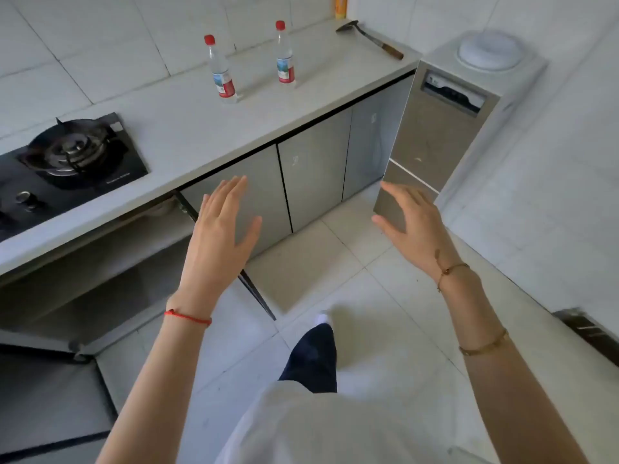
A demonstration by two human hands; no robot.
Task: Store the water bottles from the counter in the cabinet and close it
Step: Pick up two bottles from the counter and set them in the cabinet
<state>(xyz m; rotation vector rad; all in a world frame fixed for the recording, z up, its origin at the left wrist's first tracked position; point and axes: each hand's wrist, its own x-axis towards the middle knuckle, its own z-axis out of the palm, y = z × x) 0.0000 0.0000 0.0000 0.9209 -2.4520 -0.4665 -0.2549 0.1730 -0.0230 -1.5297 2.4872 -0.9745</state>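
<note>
Right now I see both hands raised, fingers spread and holding nothing: my left hand point(219, 229) hovers in front of a grey cabinet door, my right hand point(410, 222) hangs over the pale floor tiles point(368, 313) beside the water dispenser point(445, 128). A thin red string circles the left wrist; slim brownish bracelets sit on the right wrist and forearm.

Two clear plastic water bottles stand upright on the table point(187, 128), a smooth, matte, light-grey slab. The left bottle point(221, 70) and the right bottle point(285, 55) are slender cylinders with narrow necks, red screw caps and red-white-blue labels; they stand well apart from each other, nearer the tiled wall than the front edge.

Below the table, the cabinet point(100, 269) stands open at the left, showing a flat, dull grey shelf inside; its door point(258, 296) swings outward with a dark thin edge. The closed doors to the right are smooth, satin grey panels with black seams.

A black glass gas hob point(67, 159) with a round cast burner and a metal knob is set into the table's left part. Far back lies a hammer point(371, 38) with a wooden handle.
</note>
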